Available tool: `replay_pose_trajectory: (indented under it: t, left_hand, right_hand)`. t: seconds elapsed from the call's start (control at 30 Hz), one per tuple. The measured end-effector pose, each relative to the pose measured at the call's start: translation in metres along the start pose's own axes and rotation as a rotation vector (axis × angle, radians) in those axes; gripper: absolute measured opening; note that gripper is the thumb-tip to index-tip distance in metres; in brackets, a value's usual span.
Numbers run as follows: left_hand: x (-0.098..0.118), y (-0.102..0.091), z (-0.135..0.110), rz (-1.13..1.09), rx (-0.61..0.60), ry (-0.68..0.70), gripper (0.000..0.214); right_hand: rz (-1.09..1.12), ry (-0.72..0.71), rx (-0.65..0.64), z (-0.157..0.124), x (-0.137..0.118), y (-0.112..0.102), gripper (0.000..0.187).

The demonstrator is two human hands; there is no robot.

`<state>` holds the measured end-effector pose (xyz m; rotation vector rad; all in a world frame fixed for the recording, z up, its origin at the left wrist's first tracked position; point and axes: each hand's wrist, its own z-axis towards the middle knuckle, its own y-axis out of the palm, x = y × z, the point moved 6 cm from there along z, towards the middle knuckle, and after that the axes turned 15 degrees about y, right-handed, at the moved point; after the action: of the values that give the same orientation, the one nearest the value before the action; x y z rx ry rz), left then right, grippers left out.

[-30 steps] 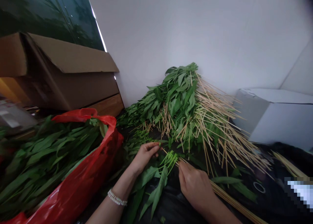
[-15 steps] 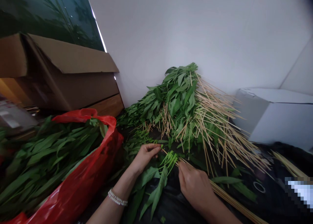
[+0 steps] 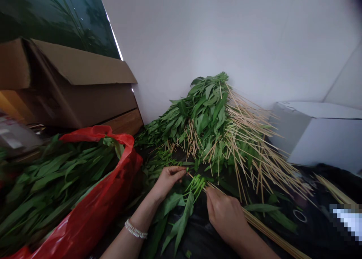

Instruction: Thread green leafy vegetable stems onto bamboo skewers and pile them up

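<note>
My right hand (image 3: pixel 224 210) is closed around thin bamboo skewers (image 3: pixel 210 184). One skewer runs through the cut ends of several leafy green stems (image 3: pixel 198 182), whose leaves (image 3: pixel 183 217) droop toward me. At the skewer's far tip, my left hand (image 3: pixel 169 180) pinches a small green stem end between thumb and forefinger; the fingers partly hide it. Just beyond both hands lies a big heap of skewered greens (image 3: pixel 207 108), with many bare skewer ends (image 3: pixel 254 138) fanning to the right.
On the left, a red plastic bag (image 3: pixel 113 187) holds loose greens (image 3: pixel 53 176). Behind it stands an open cardboard box (image 3: pixel 85 66). A white box (image 3: pixel 325 134) sits at the right, and a bundle of skewers (image 3: pixel 274 232) lies by my right forearm on black sheeting.
Hardly anything differs. Both hands keep the same place and grip, and the skewered stems stay where they were.
</note>
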<state>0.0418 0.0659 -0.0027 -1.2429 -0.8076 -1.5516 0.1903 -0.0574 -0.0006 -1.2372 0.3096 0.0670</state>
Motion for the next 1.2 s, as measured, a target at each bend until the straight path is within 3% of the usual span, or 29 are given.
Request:
replay_pose_trajectory:
  t: [0.47,0.77,1.03,1.2]
  left_hand:
    - [-0.001,0.003,-0.001,-0.027,-0.034,-0.023,0.039]
    - [-0.008,0.002,-0.003,-0.075,-0.147,-0.095,0.032]
    - [-0.010,0.012,-0.009,0.011,-0.236,-0.149,0.030]
    - [0.003,0.004,-0.005,-0.037,-0.226,-0.073,0.037]
  right_hand:
    - [0.031,0.009,0.019,0.000,0.000,0.001,0.025]
    - [0.028,-0.016,0.012,-0.004,-0.005,0.001,0.028]
    - [-0.007,-0.022,-0.002,-0.004,-0.007,0.006,0.028]
    - [0.058,-0.063,0.045,-0.007,-0.010,0.003,0.024]
